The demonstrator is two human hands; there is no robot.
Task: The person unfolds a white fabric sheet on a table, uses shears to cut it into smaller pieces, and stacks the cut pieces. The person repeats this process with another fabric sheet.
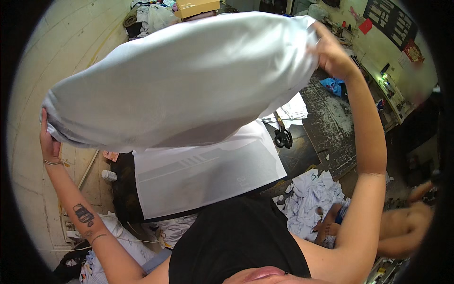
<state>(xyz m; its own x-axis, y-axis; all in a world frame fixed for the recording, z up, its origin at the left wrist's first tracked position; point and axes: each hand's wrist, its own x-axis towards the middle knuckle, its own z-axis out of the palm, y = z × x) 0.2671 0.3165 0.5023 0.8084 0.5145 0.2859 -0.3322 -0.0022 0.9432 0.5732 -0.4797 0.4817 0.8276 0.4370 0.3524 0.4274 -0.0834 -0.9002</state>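
Observation:
I hold a large white cloth (189,75) stretched out in the air in front of me. My left hand (48,142) grips its left end, low at the left. My right hand (331,54) grips its right end, raised high at the upper right. Under the cloth, another white sheet (203,173) with faint grey printing lies flat on a dark worktable (302,151). My black top fills the lower middle.
Black scissors (283,136) and white papers (292,111) lie on the dark table. A pile of white cloth (312,199) lies on the floor at lower right, where another person (402,227) sits. A cardboard box (196,7) and clothes are at the top.

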